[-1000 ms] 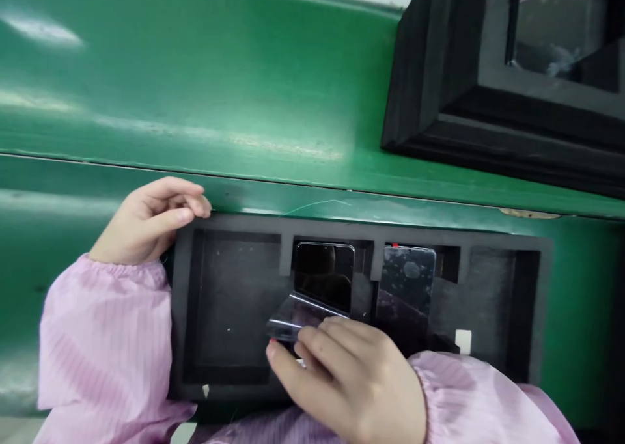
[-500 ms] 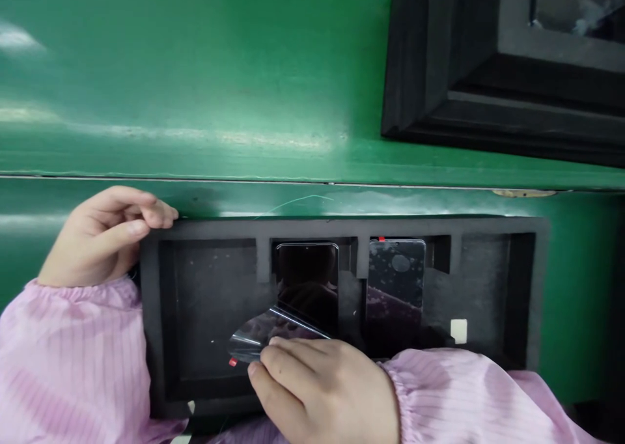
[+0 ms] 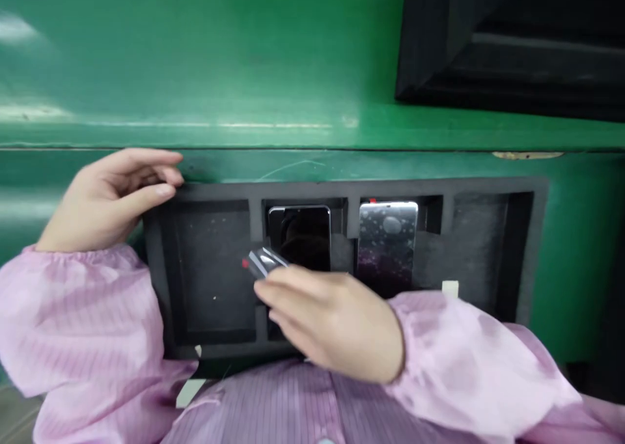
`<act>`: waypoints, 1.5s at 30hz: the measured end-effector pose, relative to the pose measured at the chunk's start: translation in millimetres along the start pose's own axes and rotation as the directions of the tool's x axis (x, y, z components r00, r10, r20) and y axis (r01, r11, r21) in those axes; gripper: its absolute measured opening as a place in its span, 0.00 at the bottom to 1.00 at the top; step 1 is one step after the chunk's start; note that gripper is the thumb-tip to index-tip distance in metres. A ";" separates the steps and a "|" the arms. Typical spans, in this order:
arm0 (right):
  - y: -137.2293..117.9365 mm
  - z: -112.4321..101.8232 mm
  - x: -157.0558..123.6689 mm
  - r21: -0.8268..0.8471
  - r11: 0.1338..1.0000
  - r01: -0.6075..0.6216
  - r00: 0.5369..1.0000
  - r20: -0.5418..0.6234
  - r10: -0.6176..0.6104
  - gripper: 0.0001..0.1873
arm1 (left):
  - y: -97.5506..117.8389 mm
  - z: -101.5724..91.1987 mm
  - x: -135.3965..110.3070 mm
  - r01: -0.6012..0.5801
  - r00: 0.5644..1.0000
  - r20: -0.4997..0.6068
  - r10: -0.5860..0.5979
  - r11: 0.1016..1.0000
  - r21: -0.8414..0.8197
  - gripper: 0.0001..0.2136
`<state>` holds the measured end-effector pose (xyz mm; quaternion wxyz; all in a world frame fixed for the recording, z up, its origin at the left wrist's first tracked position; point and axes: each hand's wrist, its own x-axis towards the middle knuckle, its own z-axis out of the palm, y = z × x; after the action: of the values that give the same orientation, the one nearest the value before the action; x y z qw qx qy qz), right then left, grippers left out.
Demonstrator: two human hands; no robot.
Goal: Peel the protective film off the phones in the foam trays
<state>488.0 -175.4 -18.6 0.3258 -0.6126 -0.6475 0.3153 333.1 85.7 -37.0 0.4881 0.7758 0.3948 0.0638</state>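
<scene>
A black foam tray (image 3: 342, 190) with several compartments lies on the green table. My left hand (image 3: 110, 193) rests on its far left corner, fingers curled over the rim. My right hand (image 3: 327, 320) pinches a clear protective film (image 3: 263, 260) with a small red tab, peeled up from the dark phone (image 3: 300, 235) in the second compartment. A second phone (image 3: 388, 235), its film still speckled with bubbles, stands in the third compartment. The lower part of both phones is hidden behind my right hand and sleeve.
A stack of black foam trays (image 3: 508, 47) sits at the back right on the green table (image 3: 219, 60). A seam (image 3: 293, 148) runs across the table just behind the tray. White labels (image 3: 450, 288) stick to the tray's front.
My right hand has pulled the film up and off the phone's screen, bunching it near the fingertips. The view has shifted down; the tray sits slightly higher in the picture.
</scene>
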 end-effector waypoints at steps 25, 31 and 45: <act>50.9 -27.7 41.0 0.590 0.652 -0.476 0.811 0.007 0.585 0.11 | 37.8 97.7 -7.7 -0.376 0.914 0.379 0.146 0.655 0.656 0.54; 74.9 -72.6 5.3 0.311 0.870 -0.382 0.866 -0.209 0.455 0.12 | 26.0 93.0 -4.1 -0.342 0.926 0.360 0.115 0.662 0.667 0.55; 71.9 -65.2 -17.1 -0.625 0.751 -0.213 0.974 -0.193 0.116 0.14 | 71.8 110.4 3.3 -0.383 0.917 0.314 0.245 0.760 0.526 0.26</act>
<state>583.6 -188.2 -38.9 0.1129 -0.7624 -0.6345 0.0579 428.3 -5.3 -36.9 0.2536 0.9440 0.2007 -0.0660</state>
